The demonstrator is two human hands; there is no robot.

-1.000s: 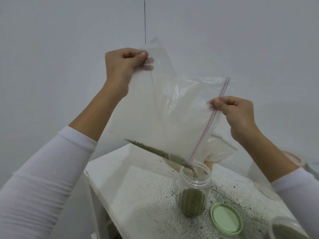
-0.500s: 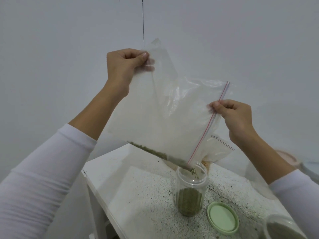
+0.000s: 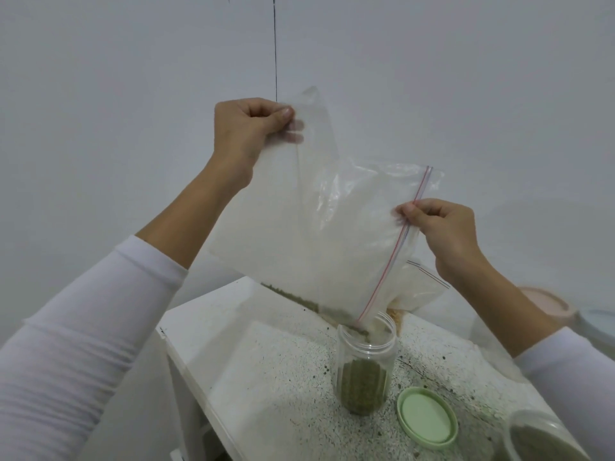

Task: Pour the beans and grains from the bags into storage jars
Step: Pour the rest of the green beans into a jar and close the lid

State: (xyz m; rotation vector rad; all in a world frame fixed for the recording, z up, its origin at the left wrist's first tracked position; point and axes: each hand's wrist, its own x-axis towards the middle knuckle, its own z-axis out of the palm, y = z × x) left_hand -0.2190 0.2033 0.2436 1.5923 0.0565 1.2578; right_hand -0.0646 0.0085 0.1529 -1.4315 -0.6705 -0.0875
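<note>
Left hand (image 3: 246,128): my grip pinches zip bag (image 3: 316,234) bottom corner, high. Right hand (image 3: 442,227): pinches zip edge, lower, nearer jar (image 3: 364,364). Bag slants down-right; beans (image 3: 299,299) line its low edge, mouth over jar on bench (image 3: 266,377).

Pretty bare room honestly. The wall (image 3: 116,128) is plain, a pale grey-white, and fills most of the view with no window or decoration on it. One thin dark vertical line (image 3: 275,44) runs down it from the top edge; can't tell if it's a crack, a seam or a cord. Light is soft and even, no hard shadows on the wall. Down low there's a small white table (image 3: 266,367) with a speckled, terrazzo-looking top, dark flecks all over it. Its near left corner points toward the camera, and the white frame (image 3: 186,404) shows under that edge. The floor isn't visible.
</note>
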